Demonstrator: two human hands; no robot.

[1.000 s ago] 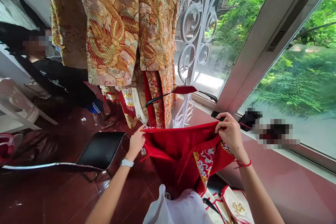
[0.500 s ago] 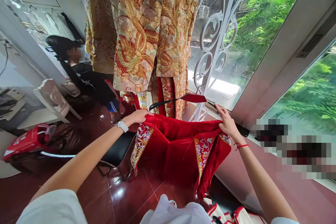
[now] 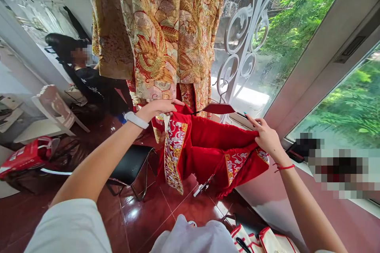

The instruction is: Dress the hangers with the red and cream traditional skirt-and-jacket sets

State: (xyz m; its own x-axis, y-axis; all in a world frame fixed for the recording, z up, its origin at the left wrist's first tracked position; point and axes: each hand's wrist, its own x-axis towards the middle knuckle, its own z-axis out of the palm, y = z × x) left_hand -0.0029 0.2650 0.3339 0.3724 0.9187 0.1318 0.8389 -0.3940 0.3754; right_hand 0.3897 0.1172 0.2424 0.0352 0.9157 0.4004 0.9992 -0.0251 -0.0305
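Observation:
A red embroidered garment (image 3: 204,156) of soft cloth, edged with silver-and-gold panels, hangs stretched between my hands. My left hand (image 3: 162,107) grips its top edge at the left, close to the hem of a gold robe (image 3: 157,47) covered in embroidery. My right hand (image 3: 266,136) holds the opposite top corner, fingers closed on the cloth and the index finger stretched along the hanger's end. Just behind the top edge is a hanger (image 3: 219,108) with a dark red middle; its left end is hidden by the cloth.
A black-seated chair (image 3: 130,166) stands left below the garment. Farther left are a white chair (image 3: 55,114), a red bag (image 3: 26,156) and a person in black (image 3: 92,83). White scrollwork (image 3: 236,47) borders the window. White red-trimmed pieces (image 3: 261,241) lie at bottom right.
My left hand has moved up and right with its edge of the garment, which now tilts down toward the right. My right hand has shifted slightly right, keeping its hold.

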